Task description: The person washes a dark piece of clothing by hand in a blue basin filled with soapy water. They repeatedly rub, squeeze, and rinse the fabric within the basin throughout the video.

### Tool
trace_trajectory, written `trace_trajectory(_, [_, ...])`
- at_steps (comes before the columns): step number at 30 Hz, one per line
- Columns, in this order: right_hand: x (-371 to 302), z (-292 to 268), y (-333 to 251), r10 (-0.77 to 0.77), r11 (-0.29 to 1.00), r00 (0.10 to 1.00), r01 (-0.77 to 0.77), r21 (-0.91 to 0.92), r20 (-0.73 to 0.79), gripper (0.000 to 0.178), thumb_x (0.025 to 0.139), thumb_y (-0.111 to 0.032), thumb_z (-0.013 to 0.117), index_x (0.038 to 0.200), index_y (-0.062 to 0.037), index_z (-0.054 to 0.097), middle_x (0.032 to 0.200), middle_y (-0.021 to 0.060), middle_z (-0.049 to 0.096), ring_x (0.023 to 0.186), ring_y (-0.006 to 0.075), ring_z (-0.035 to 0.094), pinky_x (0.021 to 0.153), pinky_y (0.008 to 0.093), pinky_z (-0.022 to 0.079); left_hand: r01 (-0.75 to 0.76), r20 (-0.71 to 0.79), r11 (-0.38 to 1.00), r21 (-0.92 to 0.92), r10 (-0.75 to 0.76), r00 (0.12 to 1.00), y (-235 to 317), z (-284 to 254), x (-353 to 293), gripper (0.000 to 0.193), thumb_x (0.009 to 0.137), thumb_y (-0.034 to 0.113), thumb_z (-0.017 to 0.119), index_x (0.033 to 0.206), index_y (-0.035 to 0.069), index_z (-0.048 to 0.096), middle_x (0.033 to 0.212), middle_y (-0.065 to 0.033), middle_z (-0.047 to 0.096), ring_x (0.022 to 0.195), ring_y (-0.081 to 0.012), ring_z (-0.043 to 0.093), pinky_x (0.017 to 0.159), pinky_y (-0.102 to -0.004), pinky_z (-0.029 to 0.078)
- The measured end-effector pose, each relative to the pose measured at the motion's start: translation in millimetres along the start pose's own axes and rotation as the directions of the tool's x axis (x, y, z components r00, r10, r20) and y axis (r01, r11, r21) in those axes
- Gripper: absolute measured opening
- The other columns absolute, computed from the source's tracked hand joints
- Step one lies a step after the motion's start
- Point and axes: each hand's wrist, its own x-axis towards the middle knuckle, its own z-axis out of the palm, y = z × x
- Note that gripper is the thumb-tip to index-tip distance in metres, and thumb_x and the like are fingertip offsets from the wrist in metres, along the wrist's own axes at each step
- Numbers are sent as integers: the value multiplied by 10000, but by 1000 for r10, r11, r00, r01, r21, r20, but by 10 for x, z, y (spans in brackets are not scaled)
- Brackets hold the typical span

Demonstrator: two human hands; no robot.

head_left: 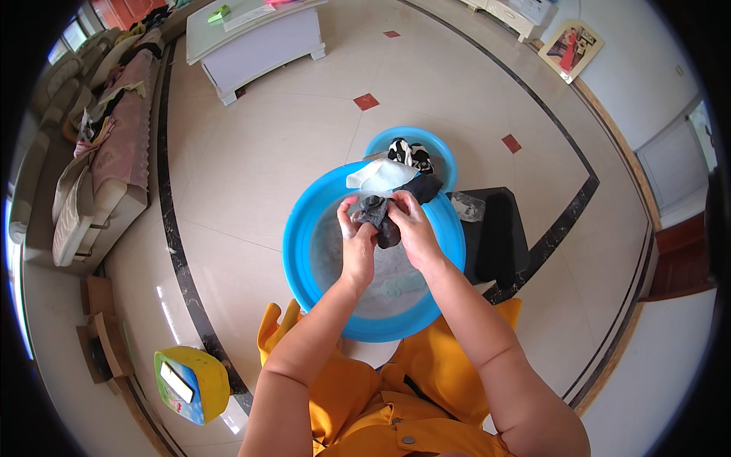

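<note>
Above a large blue basin [294,251] of cloudy, sudsy water [365,293], both my hands grip one small bunched dark grey cloth [375,212]. My left hand [358,245] pinches its left side, fingers closed. Closed on the right side of the same fabric is my right hand [414,230]. The wet bundle is too crumpled to tell what garment it is. Just beyond my fingers, a white cloth [379,176] and a black cloth [423,187] lie over the basin's far rim. Behind them, a smaller blue basin [451,158] holds a black-and-white patterned cloth [410,151].
Right of the basin stands a low black stool [502,247] with a clear plastic bag [467,206] on it. A yellow stool [213,381] carrying a phone [177,382] is at lower left. A sofa [122,171] lines the left; a white table [263,53] stands ahead.
</note>
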Motion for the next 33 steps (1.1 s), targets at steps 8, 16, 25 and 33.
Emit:
trace_trajectory(8, [57,-61,-84,-297,894,955,285,-347,20,119,880,-29,518,993,-9,486,893,57,555,848,127,531,790,260,425,-77,119,989,123,62,991,1,-12,16,353,800,-6,412,1134,106,394,1053,-31,457,892,-117,490,784,-273,449])
trace_trajectory(16, [88,-90,-121,-468,751,883,399,-526,2,120,902,-30,509,1018,-29,477,864,103,597,791,195,606,705,287,459,-271,134,876,399,236,962,-4,-59,92,116,960,168,478,982,54,491,879,3,500,763,-66,463,665,-217,425])
trace_trajectory(25, [24,-16,-169,-461,648,888,337,-683,1,107,890,-85,546,969,-19,515,818,162,607,732,321,614,637,354,475,-177,-33,959,220,189,981,-17,-113,101,298,990,305,397,1070,31,484,991,-27,491,884,-96,436,788,-231,392])
trace_trajectory(33, [-358,350,-11,-538,418,762,612,-671,359,157,817,-145,647,872,-69,521,724,125,615,625,308,619,534,367,470,-25,-37,999,24,26,999,78,-62,24,437,954,491,385,739,115,449,662,14,437,611,-73,425,566,-239,392])
